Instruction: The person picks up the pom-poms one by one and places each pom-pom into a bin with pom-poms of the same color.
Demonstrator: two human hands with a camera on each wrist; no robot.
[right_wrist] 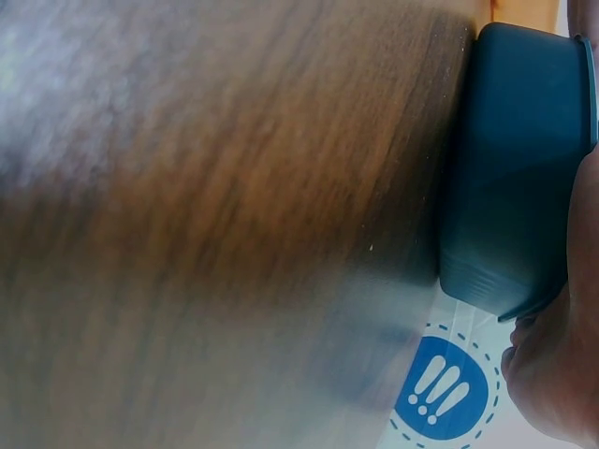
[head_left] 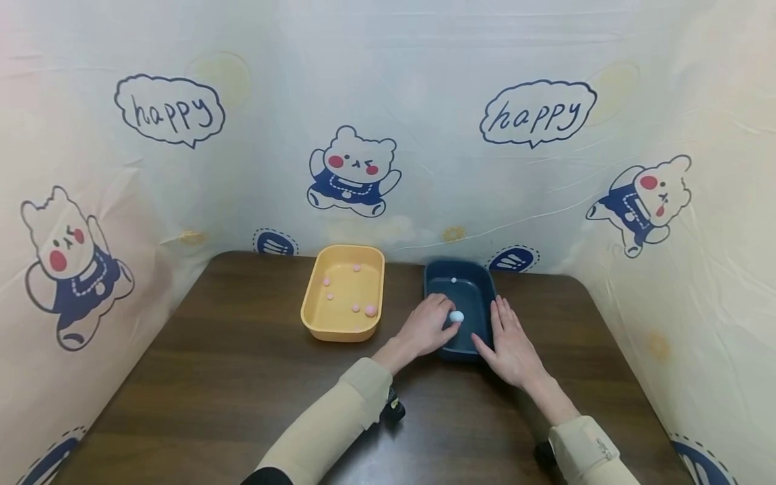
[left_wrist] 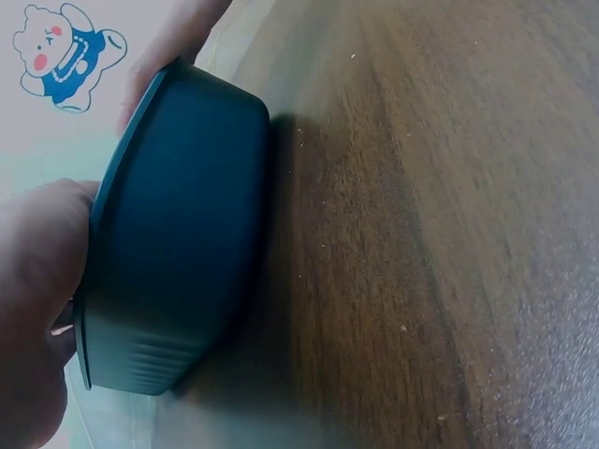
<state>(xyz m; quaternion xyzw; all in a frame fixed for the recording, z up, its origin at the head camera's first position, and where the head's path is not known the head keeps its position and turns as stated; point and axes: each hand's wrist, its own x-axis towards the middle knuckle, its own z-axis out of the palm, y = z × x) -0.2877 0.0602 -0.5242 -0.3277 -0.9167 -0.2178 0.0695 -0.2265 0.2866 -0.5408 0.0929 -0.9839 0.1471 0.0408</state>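
Note:
Over the dark blue tray, my left hand reaches across the near left rim and pinches a pale blue ball between thumb and fingers. A smaller pale ball lies toward the tray's far end. My right hand lies along the right rim with its fingers straight and the thumb spread over the near corner. In the left wrist view, the tray's outer wall hides the ball. The right wrist view shows the opposite outer wall beside part of the right hand.
A yellow tray stands to the left of the blue one, with several pink balls, one of them larger. Both trays are near the back edge of the brown wooden table. A printed curtain hangs behind and at the sides.

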